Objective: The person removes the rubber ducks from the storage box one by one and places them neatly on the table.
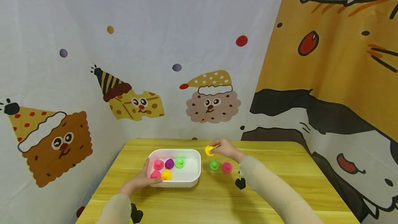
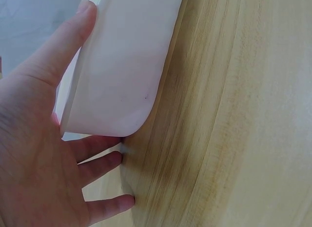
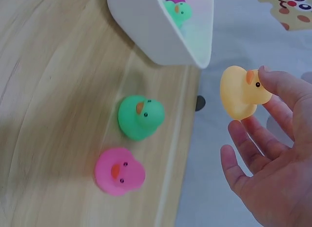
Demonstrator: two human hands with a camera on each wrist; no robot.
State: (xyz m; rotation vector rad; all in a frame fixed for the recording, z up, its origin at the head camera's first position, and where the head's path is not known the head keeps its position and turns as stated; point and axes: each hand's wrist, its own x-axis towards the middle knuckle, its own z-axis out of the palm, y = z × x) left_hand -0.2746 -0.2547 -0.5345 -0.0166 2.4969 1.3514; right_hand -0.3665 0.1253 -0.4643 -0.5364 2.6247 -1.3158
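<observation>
A white plastic box [image 1: 186,184] stands on the wooden table, holding several small rubber ducks in pink, purple, green and yellow. My left hand [image 1: 141,179] rests around its near left corner. The thumb lies along the front rim, and the other fingers reach down the short side, fairly straight and spread in the left wrist view. In my right hand [image 3: 278,144], a yellow rubber duck [image 3: 236,92] is pinched between thumb and fingertips, raised off the table to the right of the box. Below that hand sit a green duck [image 1: 214,165] and a pink duck [image 1: 227,167].
The wooden table [image 1: 199,203] ends at a back edge close behind the box and the right hand. Behind it hangs a pale cloth [image 1: 149,27] printed with cartoon snacks. A second cloth with cartoon cats [image 1: 329,68] hangs at the right.
</observation>
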